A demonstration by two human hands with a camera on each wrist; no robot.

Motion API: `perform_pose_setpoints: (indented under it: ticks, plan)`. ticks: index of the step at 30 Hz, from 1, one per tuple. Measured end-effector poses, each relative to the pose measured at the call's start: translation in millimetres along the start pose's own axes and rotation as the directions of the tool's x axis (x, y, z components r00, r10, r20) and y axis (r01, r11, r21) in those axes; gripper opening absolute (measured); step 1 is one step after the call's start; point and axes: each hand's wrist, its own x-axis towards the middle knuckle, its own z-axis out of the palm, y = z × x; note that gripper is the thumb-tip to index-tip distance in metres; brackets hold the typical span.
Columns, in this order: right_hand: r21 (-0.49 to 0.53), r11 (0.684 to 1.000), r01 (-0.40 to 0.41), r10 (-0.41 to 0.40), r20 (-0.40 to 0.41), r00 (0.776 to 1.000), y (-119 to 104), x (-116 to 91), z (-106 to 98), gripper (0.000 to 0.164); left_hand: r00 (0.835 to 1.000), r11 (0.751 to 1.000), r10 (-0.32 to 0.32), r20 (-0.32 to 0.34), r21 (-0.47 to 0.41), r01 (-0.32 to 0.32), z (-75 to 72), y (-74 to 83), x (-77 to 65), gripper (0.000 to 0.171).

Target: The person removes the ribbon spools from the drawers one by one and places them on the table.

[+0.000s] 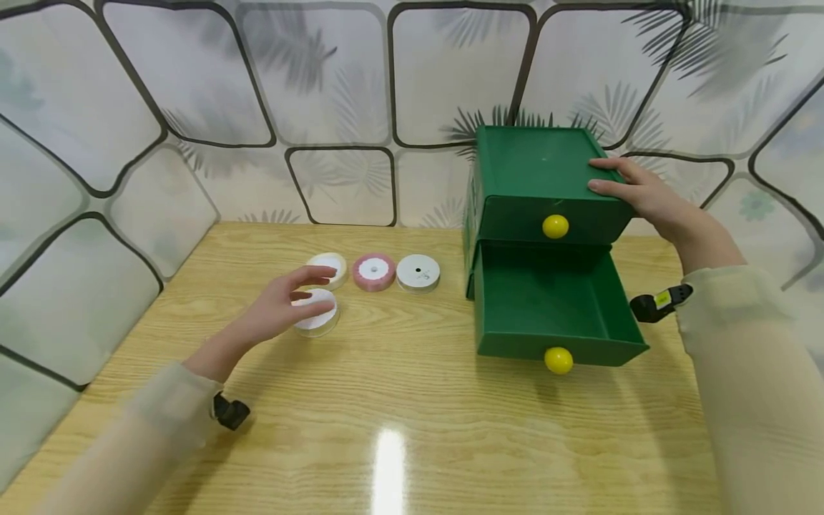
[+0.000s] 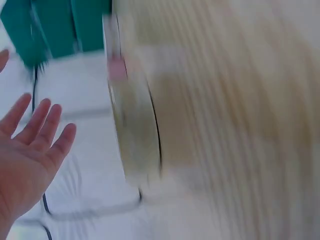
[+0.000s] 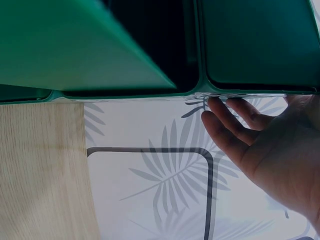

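Observation:
My left hand (image 1: pixel 277 306) is over a white ribbon spool (image 1: pixel 315 322), fingers spread and slightly bent; whether it touches the spool I cannot tell. In the left wrist view the left hand (image 2: pixel 30 155) has its palm showing, holding nothing. A cream spool (image 1: pixel 337 262), a pink spool (image 1: pixel 375 272) and another white spool (image 1: pixel 418 274) lie in a row behind. My right hand (image 1: pixel 650 197) rests on the top right edge of a green drawer cabinet (image 1: pixel 541 161), with other fingers (image 3: pixel 227 132) by its side. The cabinet's lower drawer (image 1: pixel 547 300) is pulled out, its green floor bare.
Yellow round knobs sit on the upper drawer front (image 1: pixel 515 218) and the lower one. A wooden table (image 1: pixel 412 400) lies under everything. Behind it stands a backdrop (image 1: pixel 341 186) printed with dark outlines and leaves.

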Motion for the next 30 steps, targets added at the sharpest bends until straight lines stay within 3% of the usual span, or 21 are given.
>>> perform_pose_setpoints:
  ticks: [6, 12, 19, 30]
  plan:
    - [0.004, 1.000, -0.004, 0.004, 0.002, 1.000, 1, 0, 1, 0.067, 0.996, 0.979, 0.085, -0.033, -0.185, -0.089, 40.9, 26.5, 2.9, 0.035]
    - [0.014, 1.000, 0.002, -0.001, -0.004, 1.000, 0, -1, 2, 0.067, 0.992, 0.928, 0.128, -0.005, -0.353, -0.122, 75.0, 52.1, 3.2, 0.029]
    - [0.023, 1.000, -0.003, 0.003, -0.003, 1.000, -2, -2, 1, 0.066, 0.986, 0.864, 0.076, 0.152, -0.503, 0.011, 113.2, 79.2, -2.6, 0.031]
    - [0.025, 1.000, -0.003, 0.003, -0.002, 1.000, -2, -3, 2, 0.068, 0.915, 0.814, 0.023, 0.402, -0.539, 0.217, 165.3, 98.0, -1.0, 0.038]
